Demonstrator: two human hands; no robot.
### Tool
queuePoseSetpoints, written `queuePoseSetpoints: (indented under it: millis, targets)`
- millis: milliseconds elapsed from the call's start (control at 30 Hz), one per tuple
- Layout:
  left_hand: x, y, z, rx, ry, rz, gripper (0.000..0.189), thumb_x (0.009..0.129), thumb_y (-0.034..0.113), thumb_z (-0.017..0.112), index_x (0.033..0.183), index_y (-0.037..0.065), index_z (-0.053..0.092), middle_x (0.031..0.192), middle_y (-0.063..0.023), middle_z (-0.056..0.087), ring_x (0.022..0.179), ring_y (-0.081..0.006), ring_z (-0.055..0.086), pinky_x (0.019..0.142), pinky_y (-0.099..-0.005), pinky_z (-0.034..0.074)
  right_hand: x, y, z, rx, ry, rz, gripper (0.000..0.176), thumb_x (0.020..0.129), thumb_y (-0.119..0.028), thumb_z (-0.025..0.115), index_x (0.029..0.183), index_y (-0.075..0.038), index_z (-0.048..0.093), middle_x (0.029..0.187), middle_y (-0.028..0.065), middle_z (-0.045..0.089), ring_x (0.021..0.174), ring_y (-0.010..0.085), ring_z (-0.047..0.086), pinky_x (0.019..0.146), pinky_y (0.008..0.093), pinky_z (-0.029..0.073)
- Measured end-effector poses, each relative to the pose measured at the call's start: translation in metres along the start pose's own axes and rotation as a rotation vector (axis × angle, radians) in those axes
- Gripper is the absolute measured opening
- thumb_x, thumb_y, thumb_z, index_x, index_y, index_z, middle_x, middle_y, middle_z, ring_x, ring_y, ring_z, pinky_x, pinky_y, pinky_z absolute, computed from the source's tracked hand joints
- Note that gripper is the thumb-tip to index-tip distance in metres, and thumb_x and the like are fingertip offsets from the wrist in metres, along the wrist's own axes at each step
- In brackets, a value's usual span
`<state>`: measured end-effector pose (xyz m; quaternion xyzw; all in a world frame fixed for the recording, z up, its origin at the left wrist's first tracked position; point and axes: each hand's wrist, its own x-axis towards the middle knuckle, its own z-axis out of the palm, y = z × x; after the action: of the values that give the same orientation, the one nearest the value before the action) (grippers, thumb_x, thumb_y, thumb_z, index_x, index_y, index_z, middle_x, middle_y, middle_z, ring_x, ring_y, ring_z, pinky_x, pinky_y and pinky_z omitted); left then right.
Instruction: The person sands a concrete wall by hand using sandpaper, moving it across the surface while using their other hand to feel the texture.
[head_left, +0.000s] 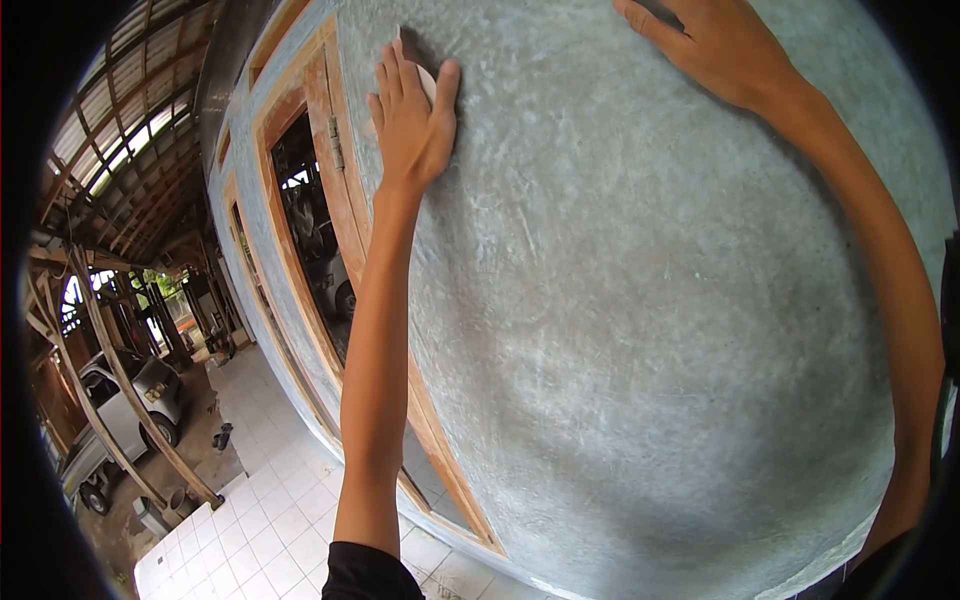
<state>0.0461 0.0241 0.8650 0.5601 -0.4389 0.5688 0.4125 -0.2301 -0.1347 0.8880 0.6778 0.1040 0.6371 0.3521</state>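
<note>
A grey plastered wall (620, 300) fills the middle and right of the view. High on it, close to the wooden window frame, my left hand (415, 125) presses a pale, thin flat piece (428, 84) against the plaster. The piece's curved edge shows between thumb and forefinger, and a corner sticks out past the fingertips; its kind is hidden under the palm. My right hand (720, 50) rests on the wall at the top edge, thumb stretched out and apart from the palm. Its other fingers are mostly cut off by the frame.
Left of the wall patch are a wooden window frame (335, 165) with a hinge (335, 142) and dark glass. White floor tiles (265, 510) run along the wall's foot. Slanting wooden posts (125, 385), a parked pickup (120, 410) and a corrugated roof (115, 130) stand farther left.
</note>
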Motion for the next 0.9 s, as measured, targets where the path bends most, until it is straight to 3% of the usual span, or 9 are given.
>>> queuePoseSetpoints:
  millis: [100, 167, 400, 667, 900]
  targets:
    - [-0.071, 0.047, 0.001, 0.075, -0.04, 0.155, 0.086, 0.095, 0.057, 0.044, 0.153, 0.001, 0.013, 0.159, -0.0233, 0.013, 0.148, -0.0379, 0.007, 0.119, -0.0488, 0.0, 0.001, 0.01, 0.004, -0.005, -0.004, -0.008, 0.033, 0.094, -0.02, 0.053, 0.118, 0.001, 0.062, 0.132, 0.0197, 0.056, 0.128, 0.0316, 0.048, 0.113, 0.0457, 0.028]
    - [-0.086, 0.052, -0.001, 0.076, -0.083, 0.153, 0.087, 0.095, 0.057, 0.045, 0.153, 0.001, 0.013, 0.159, -0.0232, 0.013, 0.148, -0.0379, 0.006, 0.119, -0.0487, 0.001, 0.0, 0.008, 0.005, -0.004, -0.015, -0.032, 0.034, 0.094, -0.02, 0.052, 0.119, 0.001, 0.062, 0.132, 0.0196, 0.056, 0.128, 0.0314, 0.048, 0.113, 0.0457, 0.028]
    - [0.011, 0.021, 0.002, -0.02, 0.013, 0.051, 0.09, 0.094, 0.059, 0.045, 0.153, -0.002, 0.012, 0.159, -0.0243, 0.013, 0.148, -0.0381, 0.006, 0.119, -0.0495, 0.001, 0.0, -0.004, -0.001, -0.011, -0.001, 0.029, 0.033, 0.094, -0.02, 0.053, 0.117, 0.001, 0.063, 0.13, 0.0198, 0.058, 0.127, 0.0314, 0.049, 0.112, 0.0458, 0.029]
    - [-0.104, 0.059, -0.006, 0.133, -0.159, 0.19, 0.092, 0.093, 0.06, 0.046, 0.153, -0.002, 0.012, 0.159, -0.0243, 0.012, 0.149, -0.0372, 0.006, 0.119, -0.0492, 0.001, -0.003, 0.01, 0.006, 0.008, 0.005, -0.015, 0.033, 0.093, -0.02, 0.054, 0.116, 0.001, 0.064, 0.129, 0.02, 0.058, 0.126, 0.0311, 0.05, 0.112, 0.0446, 0.029]
    - [-0.001, 0.037, 0.001, -0.041, 0.01, 0.059, 0.091, 0.093, 0.06, 0.045, 0.153, -0.001, 0.013, 0.159, -0.024, 0.013, 0.149, -0.0372, 0.006, 0.119, -0.0493, 0.001, -0.004, 0.008, 0.006, -0.016, 0.022, -0.022, 0.033, 0.094, -0.02, 0.053, 0.116, 0.001, 0.064, 0.129, 0.0201, 0.058, 0.126, 0.031, 0.05, 0.112, 0.0457, 0.029]
